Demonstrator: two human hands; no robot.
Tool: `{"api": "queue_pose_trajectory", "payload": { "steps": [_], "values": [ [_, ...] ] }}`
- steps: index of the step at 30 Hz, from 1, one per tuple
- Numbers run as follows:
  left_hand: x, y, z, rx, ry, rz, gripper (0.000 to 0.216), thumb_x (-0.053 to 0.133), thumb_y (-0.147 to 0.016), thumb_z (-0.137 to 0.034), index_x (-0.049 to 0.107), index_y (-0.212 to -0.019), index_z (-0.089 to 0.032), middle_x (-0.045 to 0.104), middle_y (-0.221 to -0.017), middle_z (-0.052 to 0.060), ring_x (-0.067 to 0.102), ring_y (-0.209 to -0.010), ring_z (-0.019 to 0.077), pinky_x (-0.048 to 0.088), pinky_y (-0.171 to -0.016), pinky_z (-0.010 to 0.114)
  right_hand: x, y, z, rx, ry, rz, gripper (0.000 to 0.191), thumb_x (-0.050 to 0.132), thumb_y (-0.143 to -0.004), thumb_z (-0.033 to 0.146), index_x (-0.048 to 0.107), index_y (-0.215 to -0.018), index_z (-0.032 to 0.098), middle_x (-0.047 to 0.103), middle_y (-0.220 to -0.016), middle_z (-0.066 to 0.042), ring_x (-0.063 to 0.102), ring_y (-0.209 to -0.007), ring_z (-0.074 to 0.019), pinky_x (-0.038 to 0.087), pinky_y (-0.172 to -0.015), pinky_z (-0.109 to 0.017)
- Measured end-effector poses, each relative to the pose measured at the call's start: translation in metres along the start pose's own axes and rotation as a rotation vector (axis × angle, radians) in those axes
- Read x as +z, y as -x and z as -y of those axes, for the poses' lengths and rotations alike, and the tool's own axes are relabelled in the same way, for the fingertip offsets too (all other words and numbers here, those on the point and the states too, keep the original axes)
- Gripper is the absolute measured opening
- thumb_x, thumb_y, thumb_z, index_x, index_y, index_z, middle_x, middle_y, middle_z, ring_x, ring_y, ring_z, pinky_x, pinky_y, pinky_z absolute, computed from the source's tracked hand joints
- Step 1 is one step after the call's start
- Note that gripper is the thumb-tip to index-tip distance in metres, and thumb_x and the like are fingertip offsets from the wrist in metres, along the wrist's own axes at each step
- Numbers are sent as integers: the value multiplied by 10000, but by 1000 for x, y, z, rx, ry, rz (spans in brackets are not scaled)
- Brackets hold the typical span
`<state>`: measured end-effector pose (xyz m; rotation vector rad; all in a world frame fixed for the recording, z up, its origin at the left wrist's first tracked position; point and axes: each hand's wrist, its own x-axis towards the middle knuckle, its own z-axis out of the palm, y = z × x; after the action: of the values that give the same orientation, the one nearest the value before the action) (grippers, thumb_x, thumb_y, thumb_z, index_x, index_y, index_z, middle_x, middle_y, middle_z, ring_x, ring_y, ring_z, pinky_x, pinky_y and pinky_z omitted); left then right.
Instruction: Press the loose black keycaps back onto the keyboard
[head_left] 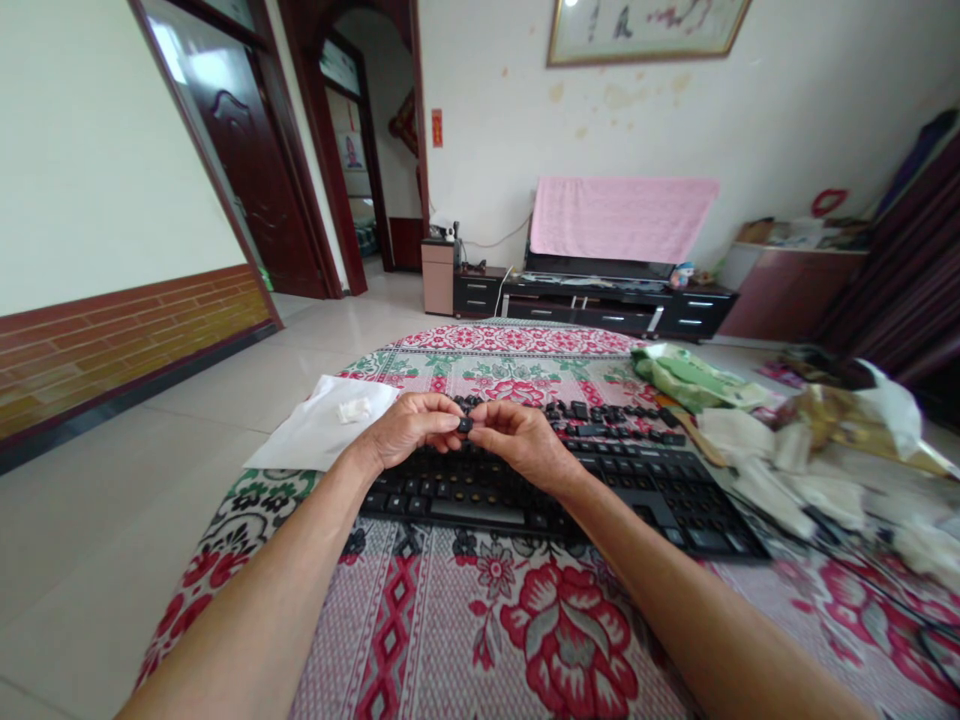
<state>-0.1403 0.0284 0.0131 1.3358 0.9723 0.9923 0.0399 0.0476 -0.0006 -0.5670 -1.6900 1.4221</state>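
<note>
A black keyboard (645, 490) lies across a table covered with a red and green flowered cloth (540, 620). Above its left half, my left hand (409, 430) and my right hand (521, 440) meet, both pinched on one small black keycap (465, 424). Several loose black keycaps (607, 415) lie in a heap just behind the keyboard.
A white sheet of paper (315, 432) with a small crumpled wad lies at the table's left edge. A green bag (686, 378), white tissues and crumpled wrappers (847, 420) crowd the right side. Cables run at the far right. Beyond stand a TV cabinet and an open doorway.
</note>
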Motion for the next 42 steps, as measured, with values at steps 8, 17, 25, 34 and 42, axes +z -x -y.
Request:
{"api": "queue_pose_trajectory", "payload": {
  "steps": [8, 17, 25, 34, 42],
  "values": [
    [0, 2, -1, -27, -14, -2, 161, 585, -658, -243, 554, -775, -137, 613, -611, 0, 571, -542, 91, 424, -501, 202, 1, 2, 5, 39, -9, 10, 179, 619, -652, 245, 582, -809, 169, 580, -737, 20, 533, -659, -76, 424, -690, -245],
    [0, 1, 0, -21, 11, 26, 161, 591, -651, -237, 555, -769, -134, 615, -620, 4, 571, -531, 96, 430, -493, 205, 1, 2, 3, 53, -24, 26, 167, 622, -659, 236, 590, -807, 164, 586, -737, 20, 532, -652, -69, 423, -684, -233],
    [-1, 1, 1, -27, 3, 26, 151, 587, -651, -230, 555, -768, -140, 613, -626, 4, 573, -539, 99, 435, -500, 209, 1, 2, 0, 36, 2, 18, 173, 619, -658, 242, 581, -813, 175, 596, -748, 15, 548, -665, -81, 433, -687, -245],
    [6, -7, 2, 91, -287, -149, 171, 550, -673, -284, 582, -767, -145, 617, -626, 11, 556, -535, 90, 426, -511, 208, -13, -7, 5, -27, 372, -82, 201, 577, -664, 292, 584, -810, 154, 602, -704, -10, 538, -617, -101, 431, -592, -239],
    [-4, -16, 18, 194, -664, -453, 176, 503, -669, -303, 611, -717, -171, 573, -533, -28, 537, -468, 96, 426, -497, 214, -45, -12, 7, 42, 457, -291, 230, 566, -639, 262, 585, -825, 129, 608, -689, -24, 529, -573, -106, 426, -579, -253]
  ]
}}
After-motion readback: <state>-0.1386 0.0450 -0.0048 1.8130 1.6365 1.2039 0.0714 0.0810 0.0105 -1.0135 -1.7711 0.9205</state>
